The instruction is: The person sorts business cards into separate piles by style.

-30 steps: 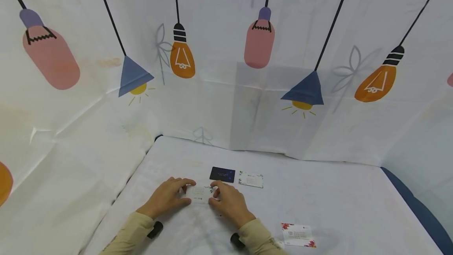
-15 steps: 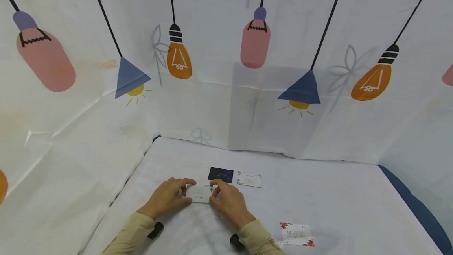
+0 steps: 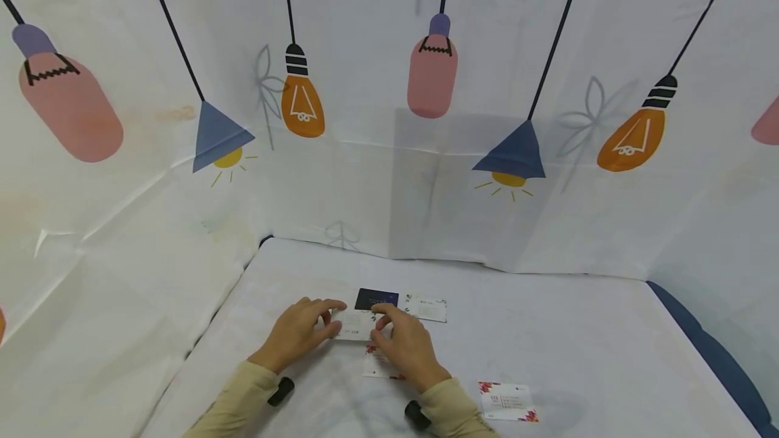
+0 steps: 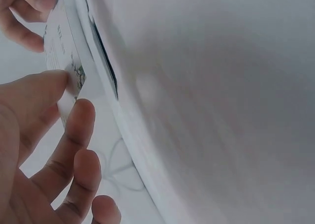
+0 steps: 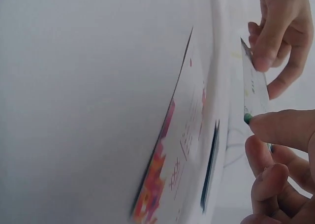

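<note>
Both hands hold one white business card (image 3: 355,325) with green leaf corners, raised over the white table. My left hand (image 3: 304,331) pinches its left end between thumb and fingers. At the right end, the thumb and fingers of my right hand (image 3: 409,347) grip it; the left wrist view shows the leaf print (image 4: 78,76) beside the fingertips. Beneath, a white card with red flowers (image 3: 379,365) lies on the table, partly covered by my right hand. Just beyond the held card are a dark blue card (image 3: 375,299) and another leaf-print card (image 3: 427,307).
A second red-flowered card (image 3: 508,401) lies to the right, near my right sleeve. The white-covered table (image 3: 566,336) meets a printed cloth wall (image 3: 341,188) at the back and left. A dark blue edge (image 3: 712,350) runs along the right side.
Both hands have moved the held card up and slightly right, so it overlaps the dark card's lower edge in the head view. The red-flowered card below has come into sight. The head view has shifted slightly.
</note>
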{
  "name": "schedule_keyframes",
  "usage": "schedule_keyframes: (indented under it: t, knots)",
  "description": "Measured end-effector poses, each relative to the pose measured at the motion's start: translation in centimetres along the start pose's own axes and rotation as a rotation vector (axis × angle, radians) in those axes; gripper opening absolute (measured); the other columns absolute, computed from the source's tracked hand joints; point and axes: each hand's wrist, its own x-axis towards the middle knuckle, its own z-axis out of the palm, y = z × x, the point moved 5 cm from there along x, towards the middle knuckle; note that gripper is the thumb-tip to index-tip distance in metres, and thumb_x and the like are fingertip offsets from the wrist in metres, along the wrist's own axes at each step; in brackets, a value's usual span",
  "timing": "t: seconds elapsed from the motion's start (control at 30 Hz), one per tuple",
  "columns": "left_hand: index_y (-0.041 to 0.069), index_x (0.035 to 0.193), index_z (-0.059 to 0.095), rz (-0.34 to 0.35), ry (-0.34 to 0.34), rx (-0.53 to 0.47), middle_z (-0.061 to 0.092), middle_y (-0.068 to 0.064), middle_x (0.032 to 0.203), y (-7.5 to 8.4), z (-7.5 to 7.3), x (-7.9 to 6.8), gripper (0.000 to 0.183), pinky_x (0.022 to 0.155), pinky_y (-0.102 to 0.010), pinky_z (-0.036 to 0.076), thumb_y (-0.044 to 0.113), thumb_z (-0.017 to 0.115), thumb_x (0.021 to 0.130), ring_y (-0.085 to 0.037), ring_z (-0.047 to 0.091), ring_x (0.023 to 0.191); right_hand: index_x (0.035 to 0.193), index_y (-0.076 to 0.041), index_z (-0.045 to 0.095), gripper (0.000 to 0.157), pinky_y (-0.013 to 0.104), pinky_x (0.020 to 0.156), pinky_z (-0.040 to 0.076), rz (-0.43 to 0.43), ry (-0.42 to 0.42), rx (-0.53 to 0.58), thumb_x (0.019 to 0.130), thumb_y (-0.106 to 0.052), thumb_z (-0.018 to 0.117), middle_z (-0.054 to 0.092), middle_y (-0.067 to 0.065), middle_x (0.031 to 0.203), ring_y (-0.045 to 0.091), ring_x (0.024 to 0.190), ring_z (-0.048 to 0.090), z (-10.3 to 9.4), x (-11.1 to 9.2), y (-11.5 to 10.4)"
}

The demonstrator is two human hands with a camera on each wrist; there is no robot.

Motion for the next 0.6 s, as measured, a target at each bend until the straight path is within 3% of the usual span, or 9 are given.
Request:
schedule_keyframes:
  t: [0.3, 0.6]
  knots:
    - [0.024, 0.12, 0.072, -0.076, -0.085, 0.016, 0.06, 0.015, 0.076, 1.1, 1.1, 2.2, 0.033, 0.061, -0.024, 0.039, 0.029, 0.08, 0.087, -0.009, 0.049, 0.071, 0.124, -0.02, 0.068, 0.039, 0.022, 0.049, 0.037, 0.018, 0.047, 0.0, 0.087, -0.018, 0.079, 0.069, -0.011, 0.089, 0.0, 0.058, 0.045, -1.7, 0.0, 1.5]
    - [0.02, 0.117, 0.072, -0.054, -0.059, 0.04, 0.065, 0.012, 0.075, 2.3, 2.0, 3.8, 0.036, 0.061, -0.026, 0.041, 0.03, 0.084, 0.084, -0.011, 0.051, 0.071, 0.124, -0.019, 0.068, 0.041, 0.022, 0.049, 0.036, 0.023, 0.091, -0.003, 0.086, -0.016, 0.081, 0.07, -0.01, 0.088, 0.001, 0.058, 0.045, -3.1, 0.1, 2.9]
